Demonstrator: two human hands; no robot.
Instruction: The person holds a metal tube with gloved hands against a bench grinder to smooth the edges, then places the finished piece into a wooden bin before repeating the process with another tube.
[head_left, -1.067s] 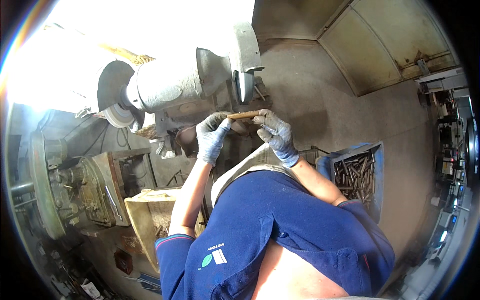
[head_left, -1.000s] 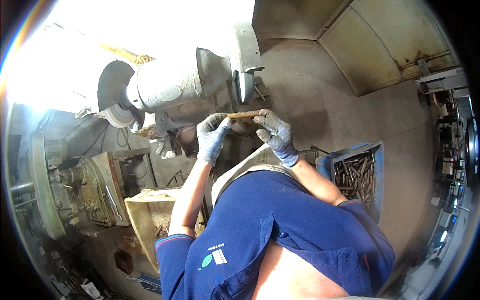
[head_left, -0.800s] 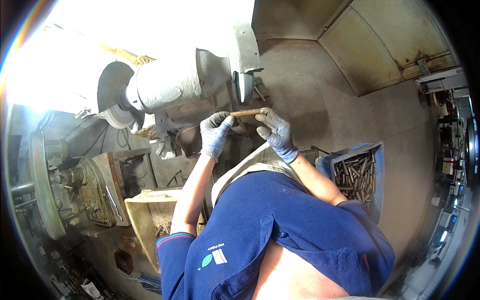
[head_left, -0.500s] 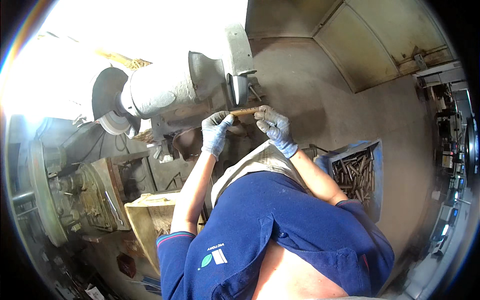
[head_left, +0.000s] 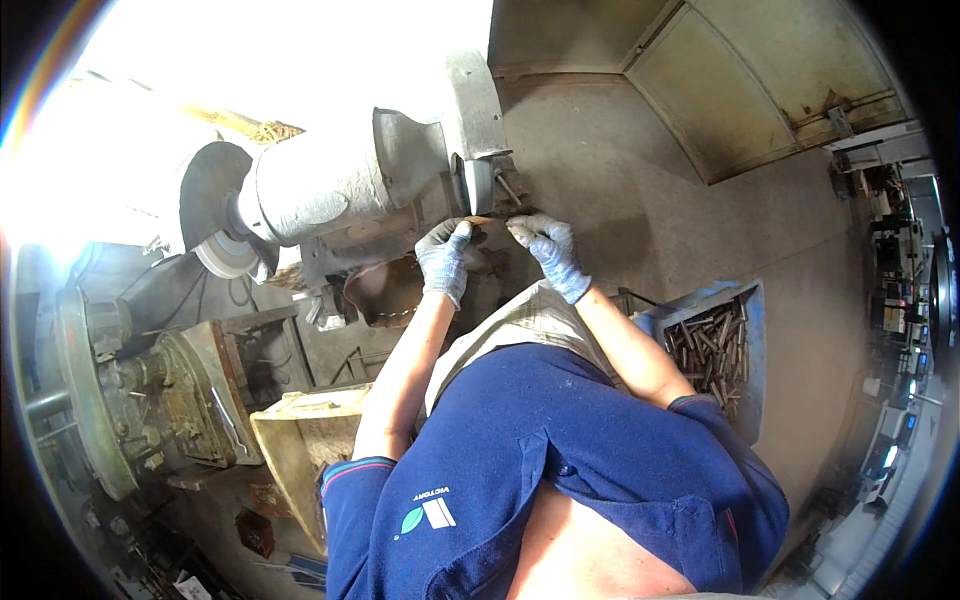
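Observation:
A short brownish metal rod (head_left: 487,220) lies crosswise between my gloved hands, just below the right wheel (head_left: 479,187) of a grey bench grinder (head_left: 318,188). My left hand (head_left: 441,260) pinches the rod's left end between thumb and fingers. At the other end my right hand (head_left: 550,252) has its fingertips closed on the rod. The rod is at or very near the wheel's lower edge; whether they touch I cannot tell. Both gloves are blue-white with dark, dirty fingers.
A blue bin (head_left: 756,350) with many similar metal rods stands to my right. At lower left is a wooden box (head_left: 285,465), beside machinery with a spanner (head_left: 228,418) on it. The grinder's other wheel (head_left: 228,255) is at left. Metal panels (head_left: 760,85) stand at far right.
My left hand has shifted slightly right and my right hand has turned a little. The rod has moved up toward the wheel, and less of its length shows.

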